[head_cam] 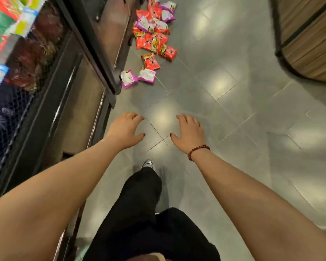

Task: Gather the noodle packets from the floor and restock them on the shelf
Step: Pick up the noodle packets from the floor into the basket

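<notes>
Both hands, left (125, 127) and right (189, 131), hover empty above the floor (233, 110), noodle packets (154, 34) scattered ahead.

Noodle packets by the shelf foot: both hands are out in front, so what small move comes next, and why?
Probably step forward and lower both hands toward the two nearest pink packets. The left hand and right hand hold nothing and hang over bare floor tiles, well short of the noodle packets, which lie ahead beside the shelf base.
</notes>
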### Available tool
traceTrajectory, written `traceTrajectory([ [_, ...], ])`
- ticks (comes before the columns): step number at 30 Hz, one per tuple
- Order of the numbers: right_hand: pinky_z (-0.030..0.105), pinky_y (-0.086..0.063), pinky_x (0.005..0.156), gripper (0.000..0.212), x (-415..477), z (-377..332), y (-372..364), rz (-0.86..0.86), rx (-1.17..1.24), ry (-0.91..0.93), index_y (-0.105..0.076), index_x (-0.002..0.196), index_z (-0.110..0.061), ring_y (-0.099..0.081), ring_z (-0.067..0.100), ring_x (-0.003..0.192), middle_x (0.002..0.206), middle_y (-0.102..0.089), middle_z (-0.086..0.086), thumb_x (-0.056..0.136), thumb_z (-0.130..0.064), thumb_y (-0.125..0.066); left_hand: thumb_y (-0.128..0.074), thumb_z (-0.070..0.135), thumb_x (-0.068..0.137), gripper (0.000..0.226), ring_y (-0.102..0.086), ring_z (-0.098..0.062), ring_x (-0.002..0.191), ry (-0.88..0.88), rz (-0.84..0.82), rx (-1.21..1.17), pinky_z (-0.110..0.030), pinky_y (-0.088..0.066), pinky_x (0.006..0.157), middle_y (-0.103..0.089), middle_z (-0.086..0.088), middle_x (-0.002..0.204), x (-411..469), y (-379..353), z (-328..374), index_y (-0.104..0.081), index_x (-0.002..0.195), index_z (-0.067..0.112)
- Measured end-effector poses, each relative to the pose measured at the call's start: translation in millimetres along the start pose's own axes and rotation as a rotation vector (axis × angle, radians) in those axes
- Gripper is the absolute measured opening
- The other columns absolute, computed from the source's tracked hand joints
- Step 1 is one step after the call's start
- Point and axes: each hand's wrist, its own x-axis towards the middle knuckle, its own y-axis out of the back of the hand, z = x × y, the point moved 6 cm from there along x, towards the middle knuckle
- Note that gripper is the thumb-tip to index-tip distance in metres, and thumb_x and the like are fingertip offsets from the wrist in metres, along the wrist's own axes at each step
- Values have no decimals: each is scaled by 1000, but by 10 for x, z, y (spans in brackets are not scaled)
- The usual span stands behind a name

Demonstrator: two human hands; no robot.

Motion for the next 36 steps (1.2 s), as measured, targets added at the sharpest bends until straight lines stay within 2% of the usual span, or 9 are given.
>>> traceTrajectory([
  [7,38,-24,112,62,1119,118,431,27,61,-66,-38,141,-18,-34,25,134,146,-38,5,87,-38,-60,-63,44,85,59,-46,-26,123,1,21,7,-41,-45,97,-52,-6,134,1202,569,-320,-48,136,20],
  [13,36,-27,108,61,2111,499,847,48,59,-72,-39,141,-17,-37,25,130,142,-41,5,88,-37,-60,-65,45,84,59,-48,-26,120,18,52,-4,-40,-46,96,-55,-7,130,2260,909,-330,-50,134,18],
  [18,37,-30,105,59,3189,888,1271,64,31,-9,-41,138,-16,-39,26,128,139,-44,5,87,-36,-62,-66,42,84,57,-49,-29,118,59,99,-40,-39,-41,99,-56,-9,129,3250,1244,-219,-52,132,16],
  [22,39,-31,103,58,3947,1144,1688,59,13,46,-44,136,-14,-40,28,127,138,-45,7,86,-37,-62,-66,43,83,54,-49,-31,115,107,111,-60,-42,-48,91,-57,-11,123,4005,1581,-46,-54,128,16],
  [26,39,-32,103,55,4652,1365,2032,73,-2,58,-45,133,-13,-39,28,127,137,-45,7,86,-36,-62,-66,42,83,61,-48,-30,120,116,142,-64,-40,-45,96,-55,-11,129,4673,1866,56,-49,136,16],
  [36,38,-32,101,54,6595,1618,2649,112,-32,104,-46,133,-14,-42,28,123,134,-46,8,86,-35,-62,-71,32,80,57,-51,-35,115,119,192,-71,-46,-49,88,-58,-14,123,6455,2378,-344,-55,130,10],
])
